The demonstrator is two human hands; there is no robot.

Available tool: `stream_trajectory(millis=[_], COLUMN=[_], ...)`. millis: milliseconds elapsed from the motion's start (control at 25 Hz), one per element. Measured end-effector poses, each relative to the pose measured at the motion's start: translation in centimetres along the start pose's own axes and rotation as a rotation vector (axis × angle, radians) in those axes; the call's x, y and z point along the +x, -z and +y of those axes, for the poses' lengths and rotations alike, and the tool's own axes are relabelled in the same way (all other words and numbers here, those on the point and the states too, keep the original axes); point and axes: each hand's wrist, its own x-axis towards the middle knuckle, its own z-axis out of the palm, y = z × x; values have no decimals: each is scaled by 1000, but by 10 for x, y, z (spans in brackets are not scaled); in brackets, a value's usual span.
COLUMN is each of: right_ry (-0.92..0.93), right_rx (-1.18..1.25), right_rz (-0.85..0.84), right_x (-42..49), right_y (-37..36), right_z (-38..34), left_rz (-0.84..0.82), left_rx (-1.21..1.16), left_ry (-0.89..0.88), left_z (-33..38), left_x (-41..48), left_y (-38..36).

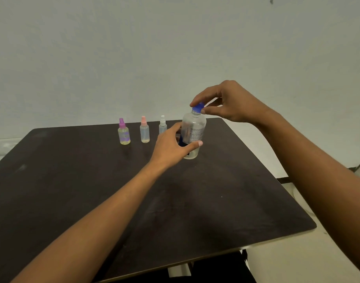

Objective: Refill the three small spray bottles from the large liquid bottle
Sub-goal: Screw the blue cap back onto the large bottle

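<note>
The large bottle (194, 127) stands upright towards the far right corner of the table (73, 180), a little in from the far edge. It is clear plastic with a printed label on its side and a blue cap (198, 107) on its neck. The bottom looks faintly yellowish, but how full the bottle is cannot be told. Its base is at the tabletop; whether it rests there or is lifted slightly is unclear.

The left hand (171, 148) grips the lower body of the bottle, with the fingers curled round its far side and the thumb across the front. The right hand (230, 101) comes in from above and pinches the blue cap between the thumb and the first fingers, the other fingers loosely bent.

To the left of the large bottle, three small spray bottles stand upright in a row along the far edge, near one another but apart. The leftmost, the purple-topped bottle (123, 132), holds yellowish liquid for most of its height. The middle one, the pink-topped bottle (144, 130), holds a clear liquid. The white-topped bottle (162, 124) is nearest the large bottle, and its lower part is hidden behind the left hand, so its contents cannot be seen.

The table is dark brown with rounded corners and a faintly scuffed top. Behind it rises a plain pale wall (134, 48), and a light floor (297, 262) shows past the right edge.
</note>
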Motion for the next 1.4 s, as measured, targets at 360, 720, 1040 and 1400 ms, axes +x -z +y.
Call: stream_trajectory(millis=[360,720,1040,1400], right_ry=[35,-101,34,-101], right_rx=[-161,-206,-177,-182], right_rz=[-210,-193,-341,-136], right_x=[24,36,35,35], right_y=[14,6,26,5], right_z=[-19,-25,-26,-25], left_rz=[18,19,2,-4], left_rx=[8,-1,23,20], left_ry=[21,10,33,36], left_z=[-2,-2,-8,-6], left_x=[-7,-12,-11,-10], left_y=[5,6,8,8])
